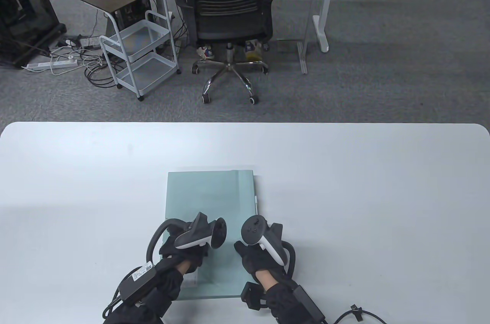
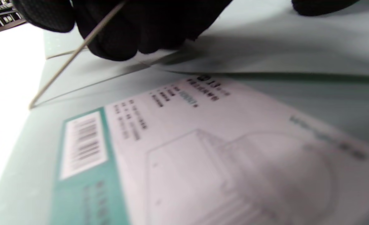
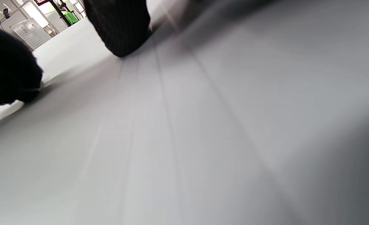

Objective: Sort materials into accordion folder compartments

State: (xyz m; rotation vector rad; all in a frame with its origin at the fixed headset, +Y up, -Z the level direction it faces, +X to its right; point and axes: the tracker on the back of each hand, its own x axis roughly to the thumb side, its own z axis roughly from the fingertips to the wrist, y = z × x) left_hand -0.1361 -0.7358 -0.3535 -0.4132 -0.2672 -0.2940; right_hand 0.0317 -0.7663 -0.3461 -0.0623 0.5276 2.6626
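Observation:
A pale green accordion folder (image 1: 208,194) lies flat and closed on the white table (image 1: 363,194). My left hand (image 1: 187,253) is on its near left part. In the left wrist view the fingers (image 2: 134,28) pinch a thin flap edge (image 2: 78,47) and lift it a little off the folder; below it lies a printed label with a barcode (image 2: 203,150). My right hand (image 1: 250,259) rests on the folder's near right part. In the right wrist view its fingertips (image 3: 119,25) press on the folder's creased surface (image 3: 203,125). No loose materials show.
The table's far edge (image 1: 245,123) borders a carpeted floor with an office chair (image 1: 229,33) and a white cart (image 1: 139,56) beyond it. A cable (image 1: 356,314) trails from my right wrist at the near edge.

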